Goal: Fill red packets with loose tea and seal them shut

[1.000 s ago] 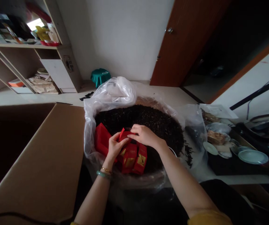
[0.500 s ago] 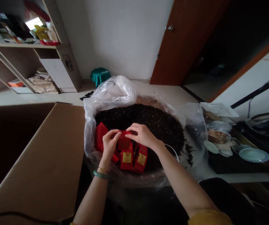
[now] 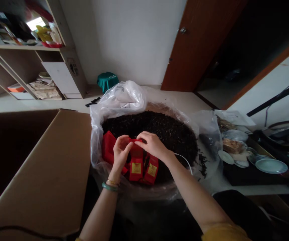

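Observation:
Thumb and fingers of my left hand are closed on the left end of a red packet's top edge. My right hand pinches the other end of that edge. The packet's top looks folded or creased between my fingertips. Two red packets with yellow labels, one on the left and one on the right, stand just below my hands. More red packets lie left of my left hand. All rest over dark dried leaves, like loose tea, in a big clear plastic bag.
An open cardboard box stands at the left. Dishes and a pale green lid sit on a dark tray at the right. Behind are a shelf unit, a teal cloth-covered object and a brown door.
My left hand has moved slightly right and up, closer to my right hand. The packet's top edge has turned or folded between my fingers, and less of its front shows.

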{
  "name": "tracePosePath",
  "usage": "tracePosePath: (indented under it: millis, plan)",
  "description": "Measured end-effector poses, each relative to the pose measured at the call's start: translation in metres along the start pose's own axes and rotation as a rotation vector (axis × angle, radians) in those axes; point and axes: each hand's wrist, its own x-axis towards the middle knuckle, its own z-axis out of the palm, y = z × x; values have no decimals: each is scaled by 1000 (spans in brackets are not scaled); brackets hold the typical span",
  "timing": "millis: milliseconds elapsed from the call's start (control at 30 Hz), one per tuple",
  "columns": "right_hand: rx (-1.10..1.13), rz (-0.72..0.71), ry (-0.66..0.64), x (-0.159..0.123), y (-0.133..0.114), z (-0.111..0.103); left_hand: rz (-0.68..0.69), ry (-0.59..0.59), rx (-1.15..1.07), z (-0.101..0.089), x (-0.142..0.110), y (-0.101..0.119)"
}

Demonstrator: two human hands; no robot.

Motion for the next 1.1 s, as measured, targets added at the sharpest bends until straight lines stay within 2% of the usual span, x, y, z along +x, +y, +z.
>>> tracePosePath:
  millis: [100, 167, 367, 533, 600, 700, 833, 933, 1100]
  plan:
    - [101, -27, 84, -2, 4, 4, 36, -14, 7, 2, -1, -2]
    - [130, -13, 85, -4, 7, 6, 34, -40, 42, 1, -1, -2]
    - [84, 26, -126, -9, 12, 10, 51, -78, 40, -1, -3, 4]
    - [52, 37, -170, -10, 13, 6, 19, -89, -1, 1, -4, 3]
    - [37, 17, -146, -10, 12, 3, 9, -90, -17, 2, -3, 1]
    - [84, 2, -8, -10, 12, 3, 0, -52, -25, 1, -2, 0]
    - [248, 155, 164, -12, 15, 13, -56, -2, -62, 1, 0, -1]
    - [300, 230, 173, -12, 16, 19, -104, 20, -116, 1, 0, 0]
    - [388, 237, 180, -10, 12, 18, -176, 3, -189, 0, 0, 1]
